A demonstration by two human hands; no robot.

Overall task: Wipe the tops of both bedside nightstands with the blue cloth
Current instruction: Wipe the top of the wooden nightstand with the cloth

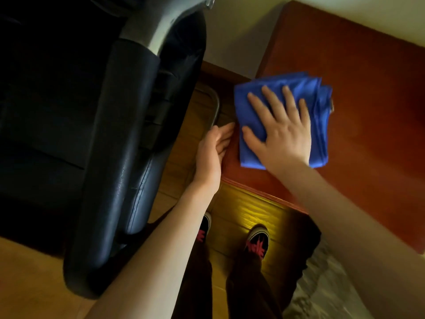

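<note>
Two shoes (257, 240) stand on the wood floor (241, 212) just before the nightstand (368, 125). Left of its near corner the left hand (212, 153) hangs open, fingers loosely curved, holding nothing. On the reddish top near that corner the right hand (280, 132) lies flat, fingers spread, pressing the folded cloth (317, 116). Left of the nightstand stands a dark chair (110, 139); behind it, a pale wall (241, 31).

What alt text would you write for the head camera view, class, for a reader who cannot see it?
A person's right hand presses a folded blue cloth flat on a reddish wooden nightstand. The left hand rests open at its left edge, beside a black leather chair.
</note>
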